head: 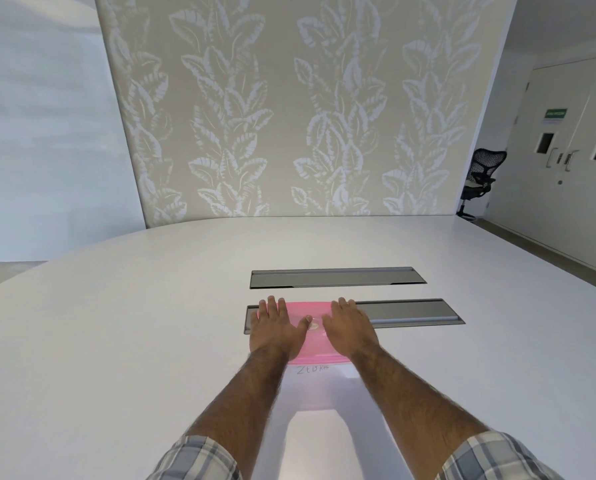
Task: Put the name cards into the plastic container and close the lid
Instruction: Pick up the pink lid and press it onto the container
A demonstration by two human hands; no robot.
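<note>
A clear plastic container (319, 382) stands on the white table in front of me, with a pink lid (312, 339) on top of it. Through its near wall a name card (312, 369) shows, with "ZEBRA" handwritten on it. My left hand (275, 327) lies flat on the left part of the lid, fingers spread. My right hand (350, 329) lies flat on the right part of the lid, fingers spread too. Both palms rest on the lid and grip nothing. Other cards inside are hidden.
Two grey recessed cable hatches (334, 277) (414, 313) sit in the white table (116, 341) beyond the container; the nearer one is partly under it. A leaf-patterned wall panel (289, 116) stands behind the table. A black office chair (480, 178) and double doors (566, 161) are at the far right.
</note>
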